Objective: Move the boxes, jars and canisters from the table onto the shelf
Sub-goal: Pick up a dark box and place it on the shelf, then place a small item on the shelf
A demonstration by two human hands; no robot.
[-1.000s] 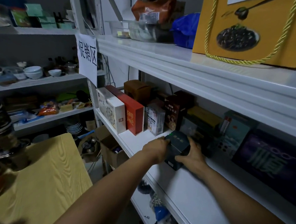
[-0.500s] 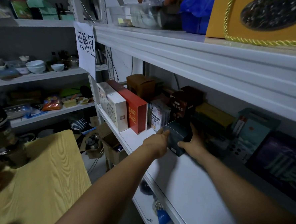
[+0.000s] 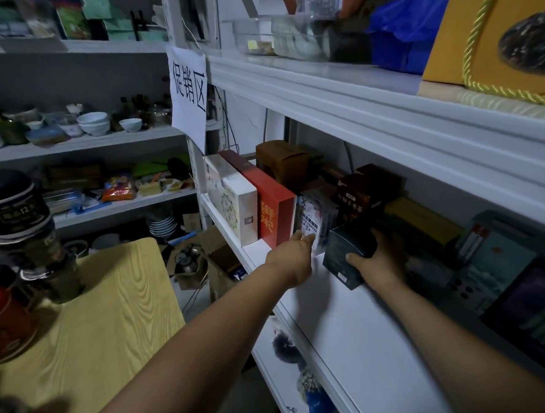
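At the lower left lies the wooden table (image 3: 118, 311), with canisters (image 3: 23, 221) stacked at its left edge. Right of centre, our right hand (image 3: 380, 263) grasps the dark green box (image 3: 347, 249) at the white shelf (image 3: 352, 335), thumb on its near face, fingers wrapped behind. Our left hand (image 3: 295, 257) lies released, fingers straight, reaching to the coffee pack (image 3: 313, 219) beside the red box (image 3: 273, 212).

A white paper sheet (image 3: 188, 93) hanging on the shelf post, up and left of the fingers, reads "促销区". The white printed carton (image 3: 311, 218) just behind the left fingers (image 3: 300, 240) says "BLACK COFFEE". A black round canister (image 3: 12, 203) on the yellow wood-grain counter (image 3: 111, 312), far left of the fingers, shows "12".
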